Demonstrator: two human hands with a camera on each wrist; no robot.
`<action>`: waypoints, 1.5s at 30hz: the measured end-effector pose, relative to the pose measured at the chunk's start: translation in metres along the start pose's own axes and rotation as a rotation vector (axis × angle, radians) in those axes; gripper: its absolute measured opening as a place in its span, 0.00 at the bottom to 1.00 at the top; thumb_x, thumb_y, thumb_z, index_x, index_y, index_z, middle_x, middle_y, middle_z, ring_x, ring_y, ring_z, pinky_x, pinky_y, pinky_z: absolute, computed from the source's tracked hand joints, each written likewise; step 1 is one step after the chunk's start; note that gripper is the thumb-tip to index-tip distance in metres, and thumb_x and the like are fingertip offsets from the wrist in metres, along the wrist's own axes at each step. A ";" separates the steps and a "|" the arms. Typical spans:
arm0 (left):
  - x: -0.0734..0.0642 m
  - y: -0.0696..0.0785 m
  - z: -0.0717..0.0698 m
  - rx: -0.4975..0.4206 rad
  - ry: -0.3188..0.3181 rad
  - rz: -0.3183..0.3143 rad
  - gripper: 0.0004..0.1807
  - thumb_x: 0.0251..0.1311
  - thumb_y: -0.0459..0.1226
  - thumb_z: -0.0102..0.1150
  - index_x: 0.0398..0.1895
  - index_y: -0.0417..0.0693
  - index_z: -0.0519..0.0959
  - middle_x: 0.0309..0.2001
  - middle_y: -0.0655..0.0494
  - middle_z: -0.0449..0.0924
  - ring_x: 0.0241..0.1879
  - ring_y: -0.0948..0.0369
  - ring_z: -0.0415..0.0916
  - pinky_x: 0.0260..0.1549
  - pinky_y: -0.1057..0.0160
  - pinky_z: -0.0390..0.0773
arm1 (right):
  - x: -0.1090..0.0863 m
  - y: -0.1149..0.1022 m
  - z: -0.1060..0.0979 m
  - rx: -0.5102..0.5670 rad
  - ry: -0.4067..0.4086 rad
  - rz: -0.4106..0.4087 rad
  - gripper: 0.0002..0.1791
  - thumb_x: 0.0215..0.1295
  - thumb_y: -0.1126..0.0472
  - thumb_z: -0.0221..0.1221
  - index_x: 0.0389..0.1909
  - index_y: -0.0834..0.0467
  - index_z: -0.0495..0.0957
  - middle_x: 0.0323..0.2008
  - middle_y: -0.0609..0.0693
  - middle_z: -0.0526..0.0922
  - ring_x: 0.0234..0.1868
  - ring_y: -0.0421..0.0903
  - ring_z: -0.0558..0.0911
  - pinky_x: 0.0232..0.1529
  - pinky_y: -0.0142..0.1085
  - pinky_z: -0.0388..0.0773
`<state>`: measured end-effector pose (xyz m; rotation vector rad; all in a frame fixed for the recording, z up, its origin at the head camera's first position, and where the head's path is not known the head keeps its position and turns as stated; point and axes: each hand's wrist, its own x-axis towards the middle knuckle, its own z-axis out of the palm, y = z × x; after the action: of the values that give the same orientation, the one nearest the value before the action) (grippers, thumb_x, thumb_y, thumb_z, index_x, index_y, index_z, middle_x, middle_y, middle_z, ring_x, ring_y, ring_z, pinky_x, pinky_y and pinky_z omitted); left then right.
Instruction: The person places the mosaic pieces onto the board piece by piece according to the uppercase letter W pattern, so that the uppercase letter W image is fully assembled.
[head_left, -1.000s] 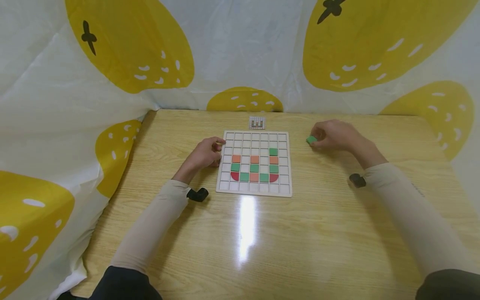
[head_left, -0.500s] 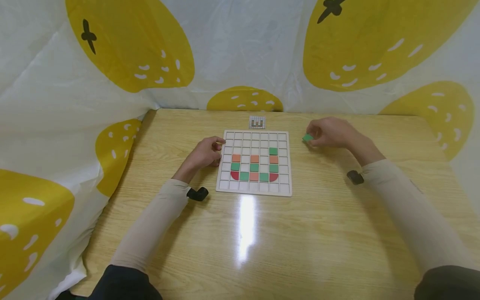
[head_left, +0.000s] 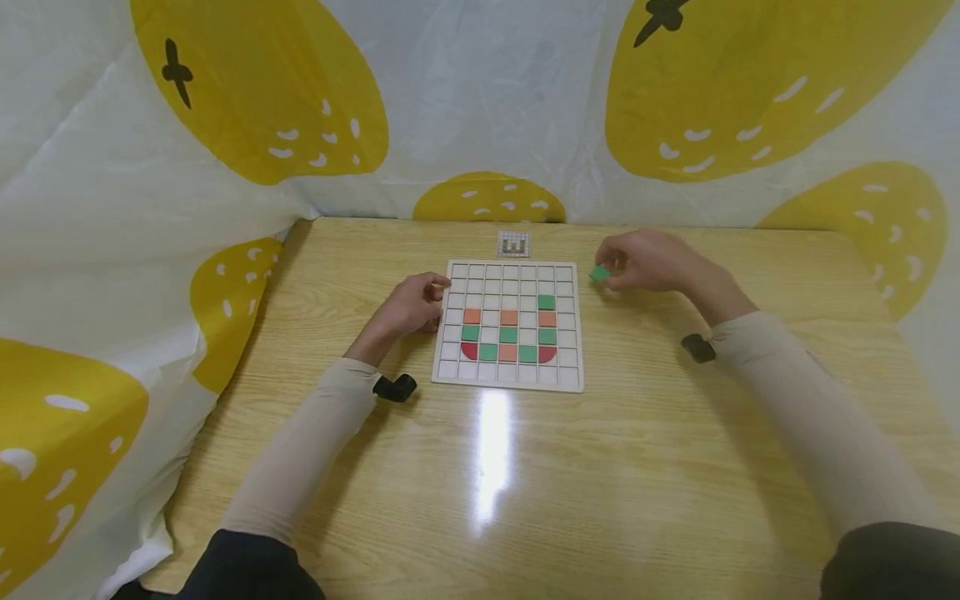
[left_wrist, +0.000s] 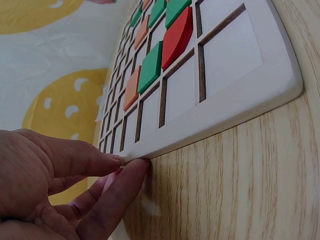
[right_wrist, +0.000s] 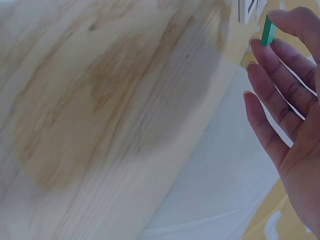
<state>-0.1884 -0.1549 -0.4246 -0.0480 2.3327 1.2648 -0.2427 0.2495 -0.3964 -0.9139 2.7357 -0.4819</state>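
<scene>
A white square grid board (head_left: 489, 382) lies on the table, with several green, orange and red tiles set in its cells. My left hand (head_left: 411, 305) holds the board's left edge; in the left wrist view the thumb and a finger (left_wrist: 112, 200) meet right at the rim. To the right of the board, my right hand (head_left: 651, 260) pinches a green square tile (head_left: 600, 272) between thumb and fingertips. The right wrist view shows this green tile (right_wrist: 268, 32) edge-on, the other fingers spread loosely below it.
A small card with a printed grid pattern (head_left: 514, 244) lies just beyond the board. The wooden table (head_left: 637, 467) ends at a white cloth (head_left: 495, 100) with yellow fruit shapes behind and on the left.
My right hand has moved left and slightly away from me, carrying the green tile closer to the board's right edge. My left hand and the board have stayed put.
</scene>
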 end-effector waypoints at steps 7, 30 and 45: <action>0.001 -0.001 0.000 -0.008 0.001 0.001 0.29 0.65 0.23 0.54 0.69 0.48 0.71 0.50 0.47 0.69 0.45 0.52 0.72 0.33 0.62 0.85 | 0.010 -0.010 0.000 0.001 -0.030 -0.018 0.12 0.59 0.57 0.68 0.43 0.54 0.84 0.38 0.48 0.86 0.40 0.47 0.82 0.42 0.45 0.78; 0.000 -0.001 0.001 0.000 0.000 0.008 0.28 0.66 0.23 0.55 0.68 0.48 0.71 0.49 0.46 0.69 0.42 0.52 0.72 0.31 0.63 0.83 | 0.039 -0.044 0.008 0.024 -0.115 -0.080 0.14 0.60 0.55 0.71 0.44 0.54 0.83 0.37 0.46 0.85 0.40 0.45 0.81 0.44 0.43 0.77; 0.001 0.000 0.000 0.007 0.004 0.008 0.28 0.66 0.23 0.55 0.69 0.48 0.71 0.50 0.47 0.69 0.43 0.52 0.72 0.33 0.62 0.84 | 0.062 -0.066 0.013 -0.003 -0.124 -0.163 0.13 0.62 0.53 0.68 0.45 0.51 0.83 0.37 0.44 0.84 0.39 0.43 0.79 0.42 0.41 0.77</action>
<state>-0.1895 -0.1544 -0.4255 -0.0390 2.3430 1.2614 -0.2518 0.1584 -0.3905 -1.1337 2.5642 -0.4339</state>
